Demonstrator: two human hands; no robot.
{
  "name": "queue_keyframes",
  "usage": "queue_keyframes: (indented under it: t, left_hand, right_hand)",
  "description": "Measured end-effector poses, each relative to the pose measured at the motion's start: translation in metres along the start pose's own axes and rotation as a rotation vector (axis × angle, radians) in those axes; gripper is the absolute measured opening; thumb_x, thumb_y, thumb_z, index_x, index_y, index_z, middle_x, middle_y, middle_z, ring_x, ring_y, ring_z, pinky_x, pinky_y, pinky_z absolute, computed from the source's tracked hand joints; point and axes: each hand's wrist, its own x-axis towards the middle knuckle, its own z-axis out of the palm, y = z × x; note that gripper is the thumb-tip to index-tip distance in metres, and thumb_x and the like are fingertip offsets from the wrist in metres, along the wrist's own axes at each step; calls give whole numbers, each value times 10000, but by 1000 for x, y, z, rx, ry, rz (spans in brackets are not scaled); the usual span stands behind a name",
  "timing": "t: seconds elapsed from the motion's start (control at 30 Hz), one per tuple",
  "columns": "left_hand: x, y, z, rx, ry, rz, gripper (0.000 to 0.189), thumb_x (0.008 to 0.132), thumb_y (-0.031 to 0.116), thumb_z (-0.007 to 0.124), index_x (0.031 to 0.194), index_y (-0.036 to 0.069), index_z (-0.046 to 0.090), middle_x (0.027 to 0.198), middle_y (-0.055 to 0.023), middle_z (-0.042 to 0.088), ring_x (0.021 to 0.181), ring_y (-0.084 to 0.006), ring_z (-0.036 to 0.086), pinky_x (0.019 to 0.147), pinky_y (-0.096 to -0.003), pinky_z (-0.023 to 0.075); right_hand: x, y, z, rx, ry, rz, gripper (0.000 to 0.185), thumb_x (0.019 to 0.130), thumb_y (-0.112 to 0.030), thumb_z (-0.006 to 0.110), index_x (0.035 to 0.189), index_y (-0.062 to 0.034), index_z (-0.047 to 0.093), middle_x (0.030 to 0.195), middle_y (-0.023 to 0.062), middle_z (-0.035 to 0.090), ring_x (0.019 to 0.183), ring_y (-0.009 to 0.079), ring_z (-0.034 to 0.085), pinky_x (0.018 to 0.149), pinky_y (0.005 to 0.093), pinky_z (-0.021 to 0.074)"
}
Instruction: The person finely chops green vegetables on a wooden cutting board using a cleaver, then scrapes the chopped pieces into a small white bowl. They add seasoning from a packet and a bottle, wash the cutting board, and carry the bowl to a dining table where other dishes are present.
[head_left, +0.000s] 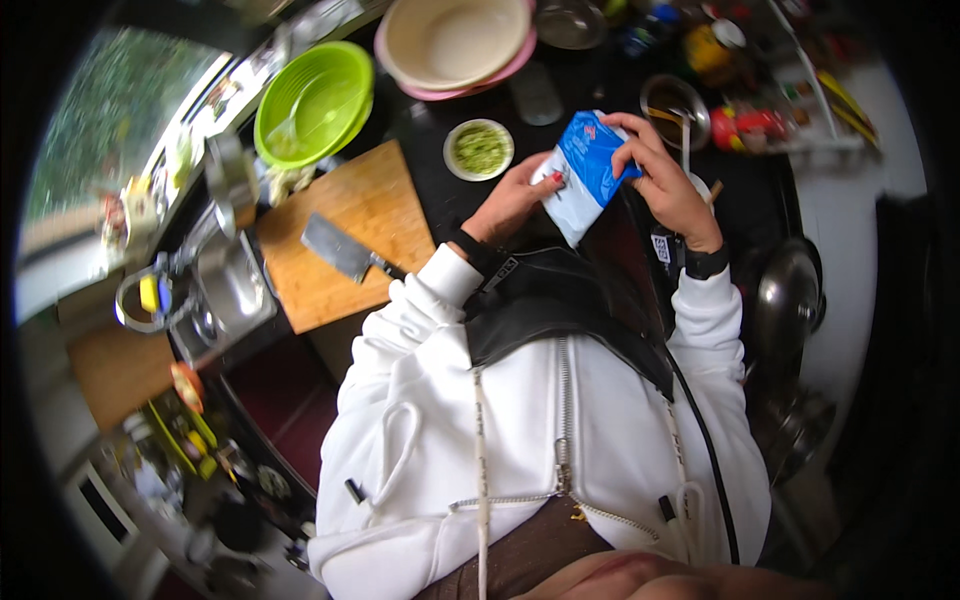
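Between both hands I hold a blue and white plastic packet (577, 176) that bears writing, tilted over the counter's front edge. My left hand (517, 187) grips its lower left side, the thumb lying on the white part. At the upper right, the fingers of my right hand (656, 169) pinch the packet's blue edge. Whether the packet is unsealed cannot be told. Left of it on the dark counter stands a small white bowl (478, 150) of chopped green food. A metal pot (675, 112) with utensils in it stands beyond my right hand.
On a wooden cutting board (352, 217) lies a cleaver (337, 247), its handle near my left sleeve. Green plastic basins (315, 105) and a cream basin (457, 41) stand behind. A sink (229, 277) is at left; a metal lid (787, 296) is at right.
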Motion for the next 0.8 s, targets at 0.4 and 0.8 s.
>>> queue_keyframes:
  t: [0.4,0.8]
  left_hand:
    - [-28,-68,-11,-674,369,72,361,994,359,422,1201,74,500,1172,-69,584,1066,-199,563,938,-390,439]
    - [-13,-64,-40,-572,433,-10,300,988,284,432,1126,48,555,1076,-82,641,998,-188,603,874,-370,460]
  right_hand:
    - [24,67,141,-382,272,395,306,942,-307,527,1042,-21,567,866,230,657,825,407,642,666,443,502]
    - [80,44,126,-731,13,279,301,905,-268,542,879,18,634,763,233,632,724,393,631,606,415,487]
